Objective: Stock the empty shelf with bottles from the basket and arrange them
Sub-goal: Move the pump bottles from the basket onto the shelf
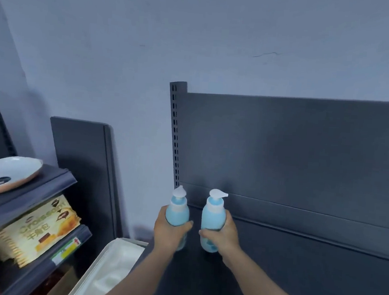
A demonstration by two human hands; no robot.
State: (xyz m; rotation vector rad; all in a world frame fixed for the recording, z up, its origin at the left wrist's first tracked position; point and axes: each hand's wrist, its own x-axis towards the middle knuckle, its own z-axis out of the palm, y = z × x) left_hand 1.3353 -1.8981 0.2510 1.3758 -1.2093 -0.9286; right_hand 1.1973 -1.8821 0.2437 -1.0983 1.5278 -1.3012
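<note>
One wide-angle camera, worn on the head, is looking forward and down at the dark shelf [294,283], facing its back panel [305,144] and the wall [198,31]. It is sitting near: the left hand [170,232] and right hand [223,237], gripping the left pump bottle [177,212] and right pump bottle [213,218], are occupying the lower centre.

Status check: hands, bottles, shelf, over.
Left hand grips left pump bottle, right hand grips right pump bottle. Both upright at left end of shelf. Nothing seen blocking.
</note>
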